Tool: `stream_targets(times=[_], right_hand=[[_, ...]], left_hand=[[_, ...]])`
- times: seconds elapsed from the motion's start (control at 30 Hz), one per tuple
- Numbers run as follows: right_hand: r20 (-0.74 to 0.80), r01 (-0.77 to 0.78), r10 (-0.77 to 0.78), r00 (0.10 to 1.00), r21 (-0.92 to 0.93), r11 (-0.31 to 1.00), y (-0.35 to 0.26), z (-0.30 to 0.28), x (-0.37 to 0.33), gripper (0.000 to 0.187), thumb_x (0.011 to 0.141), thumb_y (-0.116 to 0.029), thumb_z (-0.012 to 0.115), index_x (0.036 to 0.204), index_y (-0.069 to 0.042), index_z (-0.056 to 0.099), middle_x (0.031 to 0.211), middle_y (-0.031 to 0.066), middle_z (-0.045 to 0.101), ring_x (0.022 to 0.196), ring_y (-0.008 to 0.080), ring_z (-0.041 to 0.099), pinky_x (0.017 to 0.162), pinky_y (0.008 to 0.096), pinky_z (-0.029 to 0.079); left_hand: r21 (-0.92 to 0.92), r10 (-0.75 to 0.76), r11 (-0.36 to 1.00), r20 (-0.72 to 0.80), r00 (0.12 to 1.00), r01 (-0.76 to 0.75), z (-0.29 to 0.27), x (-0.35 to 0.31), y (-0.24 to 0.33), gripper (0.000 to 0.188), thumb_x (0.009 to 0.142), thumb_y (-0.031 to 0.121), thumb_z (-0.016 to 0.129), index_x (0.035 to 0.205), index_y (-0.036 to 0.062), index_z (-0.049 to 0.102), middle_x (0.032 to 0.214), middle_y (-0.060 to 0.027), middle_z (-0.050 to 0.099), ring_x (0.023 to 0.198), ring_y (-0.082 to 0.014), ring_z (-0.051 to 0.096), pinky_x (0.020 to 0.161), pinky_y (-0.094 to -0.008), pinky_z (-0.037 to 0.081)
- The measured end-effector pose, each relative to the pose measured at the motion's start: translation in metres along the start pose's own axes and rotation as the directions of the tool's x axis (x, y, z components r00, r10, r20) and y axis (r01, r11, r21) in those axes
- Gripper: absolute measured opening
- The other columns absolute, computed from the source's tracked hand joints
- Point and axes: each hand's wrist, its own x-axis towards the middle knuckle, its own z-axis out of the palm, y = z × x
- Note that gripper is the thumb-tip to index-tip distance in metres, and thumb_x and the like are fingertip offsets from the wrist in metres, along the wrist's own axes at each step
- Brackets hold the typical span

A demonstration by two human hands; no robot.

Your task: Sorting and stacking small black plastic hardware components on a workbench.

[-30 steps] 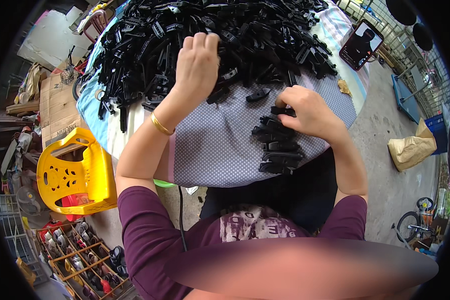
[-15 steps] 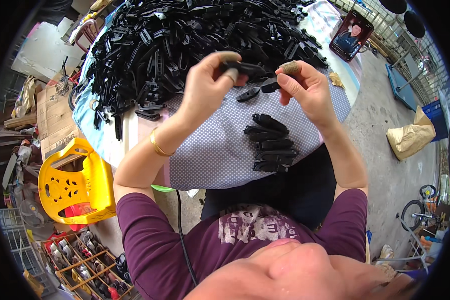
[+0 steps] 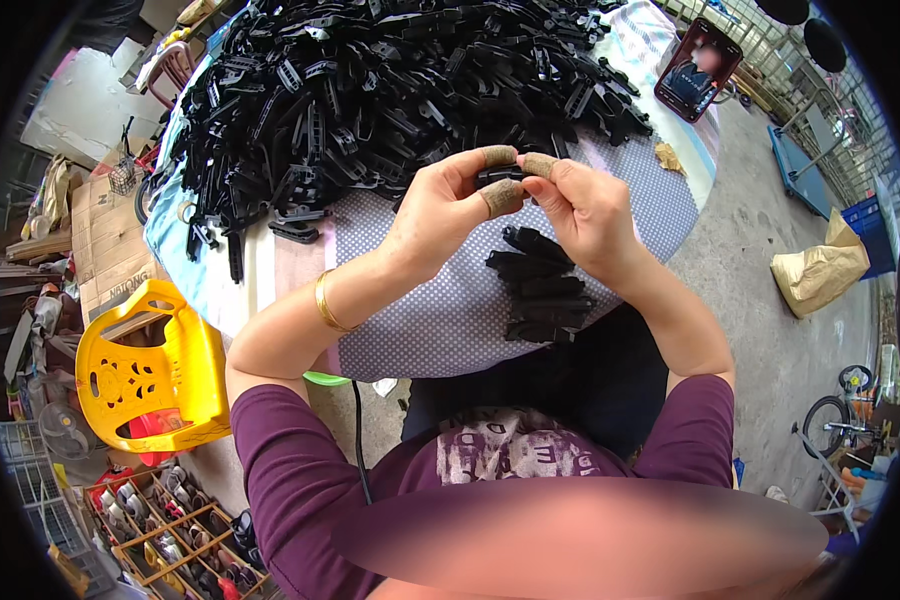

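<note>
I see a purple short-sleeved shirt (image 3: 410, 470), its pale print (image 3: 515, 445) at 5 o'clock; 1 gold bangle (image 3: 322, 302) at 9 o'clock; brown finger wraps (image 3: 501, 197) on left hand (image 3: 440, 210) and right hand (image 3: 592, 210).

One left hand (image 3: 435, 210) and one right hand (image 3: 592, 205), with three tan finger wraps (image 3: 502, 197) visible and one gold bangle (image 3: 323, 302). On the table are one big heap of black parts (image 3: 370, 100), far too many to count, and one small group of black parts (image 3: 545, 290), overlapping too closely for a sure number. Around them: one phone (image 3: 698, 70), one yellow chair (image 3: 195, 380), one fan (image 3: 65, 430), one brown paper bag (image 3: 813, 278).
</note>
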Motion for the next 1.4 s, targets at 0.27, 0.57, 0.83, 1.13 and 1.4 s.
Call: stream_targets(times=[0.27,0.57,0.83,1.13,1.4], right_hand=[[0.045,0.066,-0.057,0.997,-0.231,0.971,0.000,-0.023,0.019,0.041,0.076,-0.020,0.074,0.108,0.003,0.061,0.092,0.0121,0.065,0.085,0.0234,0.064,0.078,0.0303,0.050],[0.301,-0.212,0.184,0.936,0.063,0.975,0.004,-0.029,0.011,0.036,0.068,-0.012,0.079,0.098,0.002,0.064,0.087,0.0096,0.066,0.082,0.0161,0.062,0.078,0.0280,0.048],[0.581,-0.420,0.196,0.790,0.281,0.863,0.025,-0.043,0.022,0.036,0.074,-0.025,0.075,0.097,0.000,0.064,0.091,0.0072,0.066,0.082,0.0143,0.062,0.076,0.0278,0.049],[0.471,0.098,-0.063,0.880,-0.050,0.994,0.030,0.005,0.010,0.026,0.074,-0.008,0.067,0.098,0.000,0.062,0.098,0.0112,0.062,0.089,0.0294,0.058,0.079,0.0358,0.047],[0.502,-0.055,0.108,0.858,-0.119,0.991,0.015,-0.006,0.009,0.019,0.071,-0.001,0.066,0.089,0.001,0.058,0.083,0.0103,0.061,0.066,0.0211,0.059,0.061,0.0311,0.048]], left_hand=[[0.225,0.189,0.956,0.015,0.982,-0.187,-0.002,0.003,0.008,0.043,0.084,-0.001,0.062,0.125,-0.0047,0.049,0.113,-0.0112,0.061,0.100,-0.0146,0.059,0.091,-0.0270,0.049],[0.683,0.453,0.572,0.201,0.869,-0.455,-0.003,0.002,0.009,0.042,0.077,-0.007,0.066,0.117,-0.0012,0.058,0.107,-0.0112,0.066,0.097,-0.0141,0.062,0.082,-0.0253,0.052],[0.610,0.413,0.645,0.230,0.881,-0.461,0.001,-0.006,0.009,0.041,0.074,-0.004,0.069,0.113,0.0032,0.061,0.098,-0.0116,0.067,0.089,-0.0187,0.065,0.076,-0.0283,0.053],[0.726,0.423,0.320,0.465,0.778,-0.608,0.012,-0.018,0.016,0.037,0.069,0.007,0.071,0.105,0.0106,0.063,0.092,-0.0079,0.060,0.090,-0.0269,0.055,0.080,-0.0365,0.047],[0.977,0.197,-0.211,0.021,0.980,0.021,-0.042,0.020,0.009,0.028,0.071,0.015,0.072,0.095,0.0026,0.064,0.092,-0.0102,0.058,0.090,-0.0274,0.055,0.079,-0.0355,0.048]])
